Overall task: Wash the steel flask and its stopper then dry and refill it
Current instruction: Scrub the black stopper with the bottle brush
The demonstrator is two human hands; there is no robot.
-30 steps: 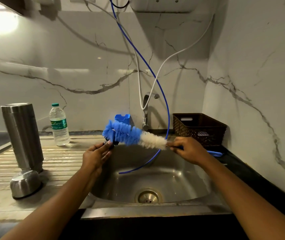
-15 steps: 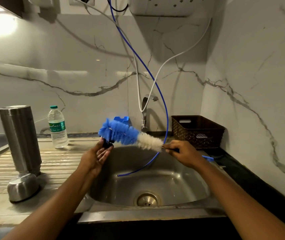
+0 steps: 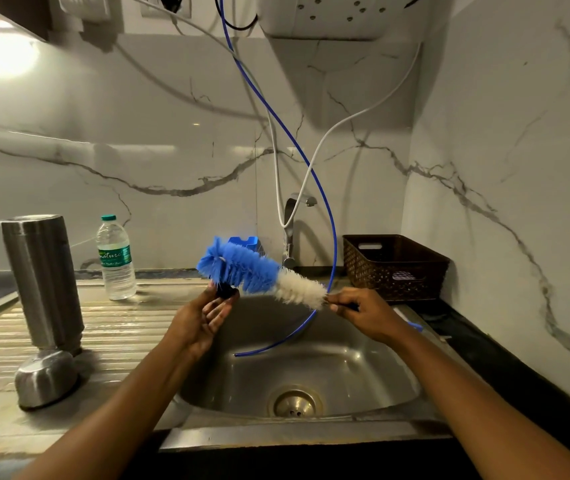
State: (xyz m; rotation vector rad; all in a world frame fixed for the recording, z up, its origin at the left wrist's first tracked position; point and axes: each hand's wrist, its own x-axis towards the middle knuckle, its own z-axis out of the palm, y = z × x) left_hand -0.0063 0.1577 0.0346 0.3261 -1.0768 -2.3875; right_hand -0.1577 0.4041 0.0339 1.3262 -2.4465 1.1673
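The stopper (image 3: 225, 291) is being pinched by the left hand (image 3: 204, 320) against the brush (image 3: 249, 268) being gripped by the right hand (image 3: 363, 313); it is best being turned over the sink (image 3: 363, 368).

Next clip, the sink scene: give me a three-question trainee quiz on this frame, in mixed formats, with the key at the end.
1. True or false: the steel flask stands inside the sink.
2. What does the right hand have in its grip? A. the handle of the bottle brush B. the water bottle C. the tap
3. The left hand pinches a black stopper under the brush's tip. What colour are the bristles there?
Key: 1 false, it stands on the drainboard beside the sink. 2 A. 3 blue.
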